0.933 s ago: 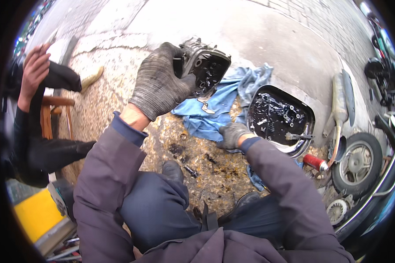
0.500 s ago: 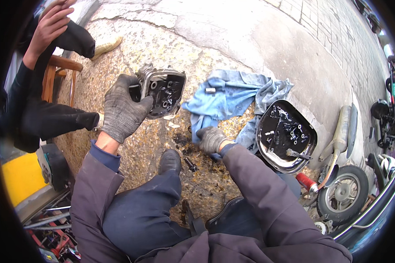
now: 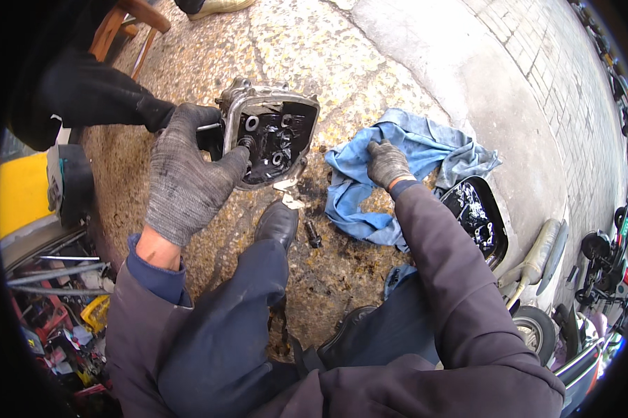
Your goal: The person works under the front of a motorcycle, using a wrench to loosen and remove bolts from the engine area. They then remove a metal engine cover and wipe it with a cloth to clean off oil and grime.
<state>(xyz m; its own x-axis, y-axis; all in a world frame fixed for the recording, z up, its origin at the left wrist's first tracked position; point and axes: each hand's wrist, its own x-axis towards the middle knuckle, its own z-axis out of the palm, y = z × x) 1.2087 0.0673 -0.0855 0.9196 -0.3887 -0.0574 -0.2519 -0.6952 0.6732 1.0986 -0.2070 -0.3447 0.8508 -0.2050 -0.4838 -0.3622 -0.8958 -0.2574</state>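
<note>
My left hand (image 3: 192, 171), in a grey knit glove, grips an oily metal engine cylinder head (image 3: 293, 129). Its thumb presses beside a coil spring (image 3: 247, 143) inside the open cavity, which faces up toward me. My right hand (image 3: 388, 164), gloved the same, rests on a crumpled blue cloth (image 3: 436, 139) with its fingers curled down. Whatever those fingers pinch is hidden; the small silver cylinder seen there earlier is out of sight. Right of the cloth, partly behind my right forearm, lies a black pan (image 3: 503, 240) with oily small parts in it.
A dark bolt (image 3: 313, 235) lies on the stained ground near my shoe (image 3: 278, 224). Another person's leg (image 3: 98, 94) and a wooden stool (image 3: 143, 14) are at upper left. A muffler (image 3: 540, 247) and a wheel (image 3: 533, 331) lie at right, and scrap parts (image 3: 63, 334) at lower left.
My right hand has moved up and away from me, from the cloth's near edge onto its middle, where the silver cylinder lay. My left hand still holds the cylinder head. The view has shifted.
</note>
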